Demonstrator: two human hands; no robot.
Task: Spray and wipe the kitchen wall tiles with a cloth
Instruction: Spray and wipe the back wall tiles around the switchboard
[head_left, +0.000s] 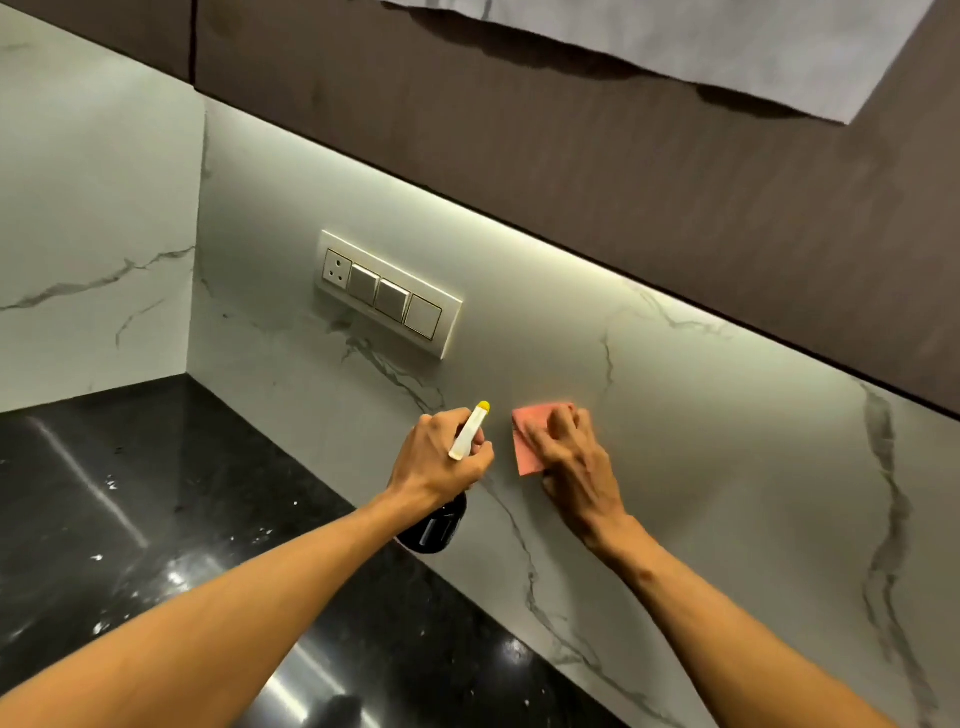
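**Kitchen corner seen from above the hands.**

The wall tiles (701, 441) – pale, marble-patterned with grey veins – fill the middle of the view and turn a corner at the far left. A strip of light runs along their top edge, under the dark brown cabinets (519, 130). The glossy black counter (130, 493) lies at the near left and meets the foot of the tiles. A cream switch plate (387, 293), with one socket and three rockers, is set in the tiles left of centre.

The spray bottle (435, 529) is held clear of the counter, just left of the wiped spot; it has a dark body and a white head with a yellow tip aimed at the tiles. The left hand (441, 457) grips it at the neck, fingers wrapped closed around it below the head.

The right hand (571, 457) rests on the cloth with its fingers laid over it – pressing, not clenched. The cloth (524, 457), pink and folded small, lies flat against the tiles right of the bottle and below the switch plate, partly covered by the hand.
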